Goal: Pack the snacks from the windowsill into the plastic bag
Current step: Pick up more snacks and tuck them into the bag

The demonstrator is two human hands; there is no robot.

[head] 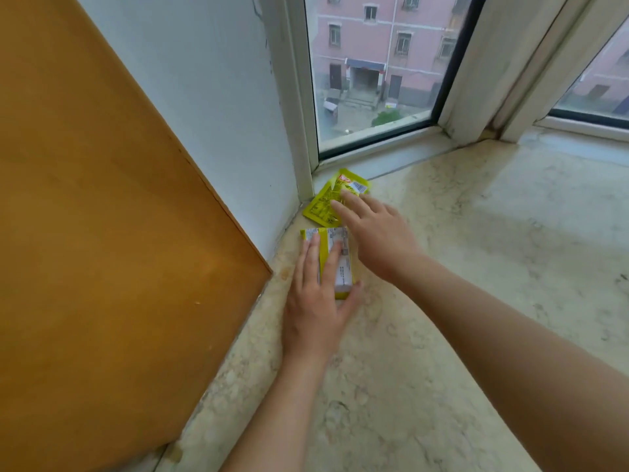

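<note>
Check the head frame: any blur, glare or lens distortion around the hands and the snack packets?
Head view: soft daylight from the window, no hard shadows or glare. Wide-angle bend shows in the window frame and the wooden panel. Right hand slightly motion-blurred at the fingertips over the far packet; left hand and the near packet are sharper. Print unreadable.

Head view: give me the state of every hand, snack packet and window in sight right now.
Left hand: flat, fingers straight, resting on the nearer packet.
Right hand: fingers extended, fingertips touching the farther packet.
Nearer yellow-and-white snack packet: lying flat on the beige marble windowsill, partly covered by the left hand.
Farther yellow foil snack packet: sealed, lying flat in the corner by the window frame.
Window: closed.
Plastic bag: not in view.
</note>
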